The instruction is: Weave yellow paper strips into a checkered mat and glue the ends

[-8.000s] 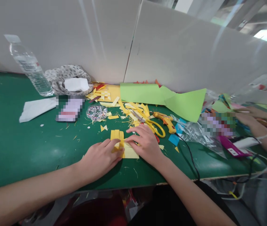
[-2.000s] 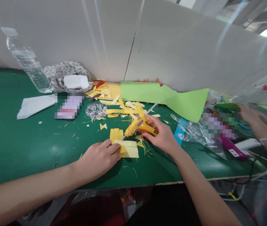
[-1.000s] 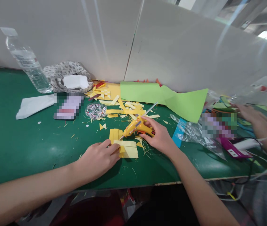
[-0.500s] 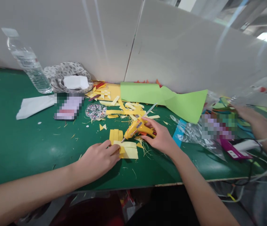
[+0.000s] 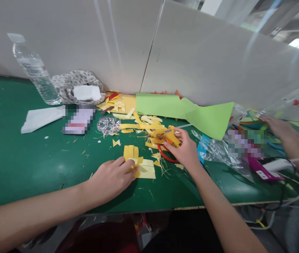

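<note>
My left hand lies on the green table with its fingertips pressing a woven piece of yellow paper strips. My right hand is farther back and to the right, gripping a yellow glue gun that rests low among loose yellow paper scraps. The gun's nozzle points left, away from the woven piece. A red scissor handle shows just under my right hand.
A water bottle, patterned cloth pouch, white tissue and a dish of googly eyes stand at the back left. Green paper leans on the white divider. Another person's hand, plastic bags and cables crowd the right.
My right hand has carried the glue gun back and right, away from the woven piece, and lowered it among the scraps. My left hand stays pressing the strips.
</note>
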The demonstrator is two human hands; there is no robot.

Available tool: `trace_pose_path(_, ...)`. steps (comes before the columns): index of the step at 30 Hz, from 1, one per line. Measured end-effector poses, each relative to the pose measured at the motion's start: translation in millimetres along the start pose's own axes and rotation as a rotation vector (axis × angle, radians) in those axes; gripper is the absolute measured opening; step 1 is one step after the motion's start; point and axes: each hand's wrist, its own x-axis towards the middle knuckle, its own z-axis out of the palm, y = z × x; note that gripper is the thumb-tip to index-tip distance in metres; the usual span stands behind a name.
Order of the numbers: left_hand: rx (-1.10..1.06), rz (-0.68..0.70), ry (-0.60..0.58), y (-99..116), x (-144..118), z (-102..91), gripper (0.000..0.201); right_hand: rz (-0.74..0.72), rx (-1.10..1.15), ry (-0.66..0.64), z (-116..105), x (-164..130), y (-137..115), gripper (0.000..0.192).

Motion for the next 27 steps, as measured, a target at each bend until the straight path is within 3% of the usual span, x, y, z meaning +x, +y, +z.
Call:
trace_pose_path(3,0.01,-0.016,-0.018,0,0,-0.4,0.024,-0.046,-0.182,0.052,2,0,4,0.051)
trace_pose_path(5,0.017,-0.019,-0.024,0,-1,0.2,0.026,-0.17,-0.228,0.146,-1,-3,0,0.04)
trace_pose_path(8,0.027,-0.003,-0.022,0,-2,2.0,0.025,-0.428,-0.087,0.203,-5,-15,-14,0.025)
trace_pose_path(12,0.005,0.004,0.003,-1,-3,4.2,0.02,-0.9,0.087,0.03,0,-41,-39,0.022)
trace_pose_path(14,-0.016,0.005,0.012,-1,-3,4.7,0.017,-1.041,0.085,-0.086,7,-51,-49,0.02)
trace_pose_path(17,-0.035,0.005,0.012,-1,-2,4.9,0.015,-1.065,0.028,-0.164,17,-57,-57,0.019)
trace_pose_path(27,-0.042,-0.01,0.012,0,-1,2.8,0.017,-0.938,0.002,-0.174,22,-56,-58,0.027)
